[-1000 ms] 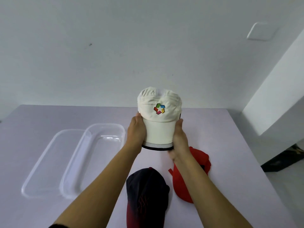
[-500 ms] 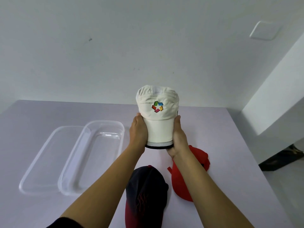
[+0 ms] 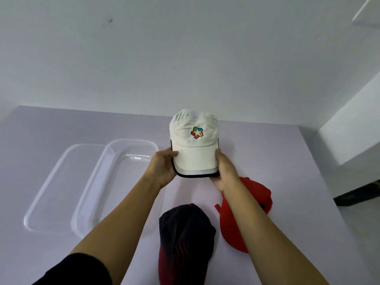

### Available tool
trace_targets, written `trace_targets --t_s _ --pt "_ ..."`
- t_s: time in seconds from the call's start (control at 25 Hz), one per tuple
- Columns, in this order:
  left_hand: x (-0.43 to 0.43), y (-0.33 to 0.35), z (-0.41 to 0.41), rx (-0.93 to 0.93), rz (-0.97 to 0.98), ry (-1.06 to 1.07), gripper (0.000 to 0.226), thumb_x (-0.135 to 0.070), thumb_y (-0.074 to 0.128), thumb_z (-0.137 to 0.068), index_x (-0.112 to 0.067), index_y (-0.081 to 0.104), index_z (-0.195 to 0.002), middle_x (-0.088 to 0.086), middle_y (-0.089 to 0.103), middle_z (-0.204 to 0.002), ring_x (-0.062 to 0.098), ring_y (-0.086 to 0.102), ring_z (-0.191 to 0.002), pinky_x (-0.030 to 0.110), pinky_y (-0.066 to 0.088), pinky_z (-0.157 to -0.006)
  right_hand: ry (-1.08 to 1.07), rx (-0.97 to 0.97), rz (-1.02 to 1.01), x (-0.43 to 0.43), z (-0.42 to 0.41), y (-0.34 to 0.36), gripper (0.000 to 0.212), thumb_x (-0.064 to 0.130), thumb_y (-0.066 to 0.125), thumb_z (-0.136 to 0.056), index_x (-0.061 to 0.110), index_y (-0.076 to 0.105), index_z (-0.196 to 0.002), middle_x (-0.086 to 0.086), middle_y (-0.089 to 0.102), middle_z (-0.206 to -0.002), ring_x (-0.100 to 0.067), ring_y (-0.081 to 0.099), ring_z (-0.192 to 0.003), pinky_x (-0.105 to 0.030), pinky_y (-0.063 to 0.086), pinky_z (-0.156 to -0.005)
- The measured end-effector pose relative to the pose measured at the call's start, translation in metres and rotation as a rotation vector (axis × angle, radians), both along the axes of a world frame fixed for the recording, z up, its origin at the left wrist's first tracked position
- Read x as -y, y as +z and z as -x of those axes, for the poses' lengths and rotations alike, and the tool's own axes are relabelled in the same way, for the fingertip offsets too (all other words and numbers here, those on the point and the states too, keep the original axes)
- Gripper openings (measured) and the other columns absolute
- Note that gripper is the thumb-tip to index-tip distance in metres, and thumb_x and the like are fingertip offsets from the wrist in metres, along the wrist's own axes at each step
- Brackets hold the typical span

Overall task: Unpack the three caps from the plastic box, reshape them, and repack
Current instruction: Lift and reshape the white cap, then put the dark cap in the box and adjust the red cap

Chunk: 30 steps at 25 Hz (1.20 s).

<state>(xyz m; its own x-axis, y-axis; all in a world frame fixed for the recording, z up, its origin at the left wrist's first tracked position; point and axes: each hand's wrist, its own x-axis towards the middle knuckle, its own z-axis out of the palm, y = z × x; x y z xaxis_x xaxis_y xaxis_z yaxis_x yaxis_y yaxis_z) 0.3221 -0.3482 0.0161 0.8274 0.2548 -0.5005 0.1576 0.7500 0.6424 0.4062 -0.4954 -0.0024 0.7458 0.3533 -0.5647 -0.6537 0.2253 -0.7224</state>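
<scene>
Grip: left hand (image 3: 164, 167) and right hand (image 3: 225, 171) clasp the curved brim of the creased white cap (image 3: 194, 150).

Left hand (image 3: 164, 167): grips white cap's (image 3: 195, 159) brim edge, thumb on top.
Right hand (image 3: 225, 171): grips opposite edge.
Arms: extended forward.

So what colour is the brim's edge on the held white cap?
Black edging on the white fabric cap, clearest in head view.

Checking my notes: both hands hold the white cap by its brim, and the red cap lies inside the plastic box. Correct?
One detail is wrong: the head view shows the red cap on the table, outside the plastic box. The left hand and right hand do hold the white cap by its brim.
</scene>
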Motion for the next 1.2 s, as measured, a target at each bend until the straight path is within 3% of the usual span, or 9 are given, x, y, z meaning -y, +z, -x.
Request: trace_targets --t_s 0.16,0.28,0.4,0.68,0.84,0.92,1.0,1.12,1.2 --pt "-0.012 -0.033 -0.016 -0.178 -0.09 -0.019 0.055 0.003 0.036 -0.077 -0.01 0.059 -0.124 0.013 0.061 -0.126 0.035 0.057 -0.112 0.047 0.046 -0.098 0.079 -0.144 0.221 -0.007 -0.014 -0.047 0.036 0.029 0.048 -0.096 0.016 0.051 -0.13 -0.007 0.06 -0.127 -0.028 0.059 -0.11 -0.047 0.054 -0.086" --pt "-0.013 -0.052 -0.027 -0.286 -0.117 0.003 0.051 0.003 0.034 -0.078 -0.015 0.062 -0.116 0.009 0.062 -0.112 0.025 0.056 -0.098 0.04 0.047 -0.092 0.087 -0.195 0.261 -0.01 -0.019 -0.068 0.034 0.019 0.04 -0.1 0.012 0.048 -0.132 -0.008 0.057 -0.128 -0.029 0.056 -0.114 -0.051 0.048 -0.096" --pt "-0.011 -0.07 -0.033 -0.356 -0.111 0.021 0.045 0.001 0.035 -0.078 -0.017 0.066 -0.104 0.005 0.06 -0.1 0.022 0.054 -0.09 0.038 0.045 -0.09 0.108 -0.203 0.291 -0.011 -0.024 -0.083 0.034 0.013 0.04 -0.1 0.01 0.048 -0.132 -0.011 0.057 -0.129 -0.029 0.056 -0.113 -0.05 0.048 -0.096" --pt "-0.014 -0.107 -0.042 -0.464 -0.164 -0.002 0.049 -0.001 0.036 -0.076 -0.011 0.065 -0.114 0.006 0.067 -0.099 0.025 0.059 -0.09 0.037 0.049 -0.083 0.146 -0.154 0.424 -0.013 -0.028 -0.118 0.033 0.014 0.044 -0.098 0.007 0.051 -0.129 -0.013 0.06 -0.126 -0.029 0.059 -0.111 -0.05 0.048 -0.097" --pt "-0.013 -0.118 -0.044 -0.455 -0.247 -0.014 0.038 -0.003 0.037 -0.072 -0.01 0.066 -0.096 0.009 0.069 -0.093 0.027 0.059 -0.087 0.037 0.045 -0.083 0.097 -0.1 0.417 -0.012 -0.024 -0.128 0.034 0.013 0.046 -0.096 0.011 0.047 -0.13 -0.005 0.056 -0.131 -0.025 0.056 -0.116 -0.049 0.046 -0.1" --pt "-0.01 -0.119 -0.046 -0.513 -0.342 -0.023 0.036 -0.01 0.042 -0.071 -0.005 0.061 -0.101 0.017 0.064 -0.096 0.026 0.054 -0.085 0.031 0.042 -0.074 0.063 -0.108 0.412 -0.013 -0.023 -0.124 0.034 0.011 0.046 -0.096 0.012 0.044 -0.131 -0.003 0.053 -0.129 -0.023 0.053 -0.117 -0.049 0.045 -0.101" --pt "-0.004 -0.117 -0.044 -0.588 -0.457 -0.002 0.037 -0.016 0.044 -0.081 -0.01 0.053 -0.116 0.011 0.058 -0.106 0.019 0.051 -0.088 0.028 0.039 -0.069 0.062 -0.101 0.426 -0.012 -0.02 -0.122 0.035 0.012 0.046 -0.097 0.013 0.043 -0.131 -0.002 0.053 -0.125 -0.021 0.053 -0.115 -0.049 0.045 -0.1" --pt "0.006 -0.12 -0.04 -0.612 -0.651 -0.007 0.041 -0.022 0.038 -0.088 -0.016 0.052 -0.125 0.001 0.055 -0.119 0.021 0.051 -0.106 0.033 0.041 -0.085 0.081 -0.012 0.517 -0.012 -0.014 -0.121 0.034 0.016 0.046 -0.096 0.014 0.045 -0.13 -0.001 0.053 -0.123 -0.018 0.053 -0.109 -0.043 0.046 -0.1" --pt "0.011 -0.123 -0.037 -0.603 -0.766 -0.039 0.038 -0.023 0.035 -0.087 -0.012 0.059 -0.114 0.008 0.056 -0.118 0.025 0.052 -0.103 0.036 0.042 -0.086 0.108 0.116 0.636 -0.011 -0.011 -0.123 0.033 0.018 0.046 -0.096 0.013 0.049 -0.129 -0.003 0.056 -0.123 -0.016 0.053 -0.102 -0.035 0.046 -0.094"
